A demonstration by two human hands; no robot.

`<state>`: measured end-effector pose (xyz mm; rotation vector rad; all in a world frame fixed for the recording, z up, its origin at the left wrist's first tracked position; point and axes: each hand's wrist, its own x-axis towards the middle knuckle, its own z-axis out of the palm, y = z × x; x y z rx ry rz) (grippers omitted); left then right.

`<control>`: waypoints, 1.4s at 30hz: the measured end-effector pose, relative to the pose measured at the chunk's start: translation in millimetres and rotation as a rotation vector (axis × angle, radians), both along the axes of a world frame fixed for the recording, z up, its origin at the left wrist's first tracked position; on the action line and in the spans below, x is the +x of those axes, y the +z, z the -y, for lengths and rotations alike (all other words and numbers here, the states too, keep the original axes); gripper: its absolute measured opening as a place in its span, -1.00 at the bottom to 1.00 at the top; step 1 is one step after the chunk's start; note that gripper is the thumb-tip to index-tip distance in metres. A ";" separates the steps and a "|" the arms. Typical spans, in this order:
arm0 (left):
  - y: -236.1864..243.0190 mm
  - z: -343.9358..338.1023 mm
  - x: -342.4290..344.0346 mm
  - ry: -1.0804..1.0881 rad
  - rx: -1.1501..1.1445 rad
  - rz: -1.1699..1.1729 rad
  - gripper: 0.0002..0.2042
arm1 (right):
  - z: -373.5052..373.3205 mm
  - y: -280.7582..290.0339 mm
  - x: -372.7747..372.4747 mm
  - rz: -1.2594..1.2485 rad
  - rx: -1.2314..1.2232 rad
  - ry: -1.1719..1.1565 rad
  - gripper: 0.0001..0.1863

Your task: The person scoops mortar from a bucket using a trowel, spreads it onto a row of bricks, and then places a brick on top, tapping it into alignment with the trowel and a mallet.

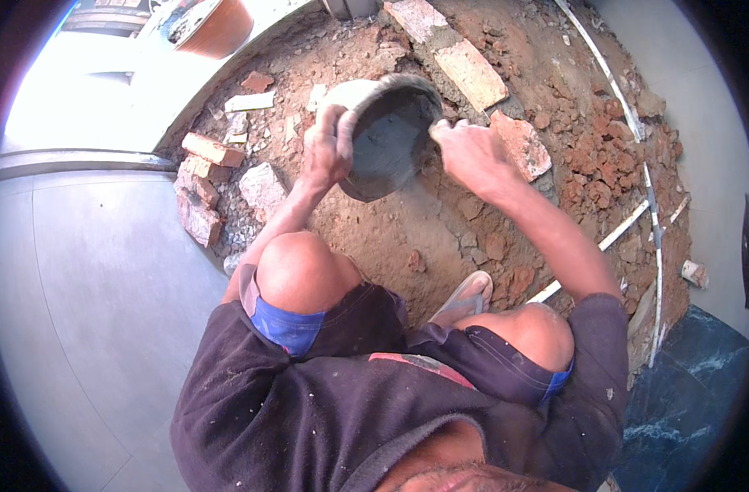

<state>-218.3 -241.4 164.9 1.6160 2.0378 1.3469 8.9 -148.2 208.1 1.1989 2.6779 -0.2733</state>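
Round basin is tipped with its mouth toward the wearer, grey wet-looking mix spread across its inside; an orange tub at upper left also has grey material in it. Basin sits between the two hands, ahead of the knees over the dirt, base contact can't be told: left hand is clamped on its left rim, right hand is curled up against the right rim, too blurred to tell if it's gripping. Broken brick chunk lies just beside the right hand, brick pieces stacked well left of the basin.
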 end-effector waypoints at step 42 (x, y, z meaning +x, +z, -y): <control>-36.3 15.1 -49.7 0.108 0.161 0.217 -0.77 | 73.5 -84.8 -14.5 -1.092 -1.276 -0.410 -0.49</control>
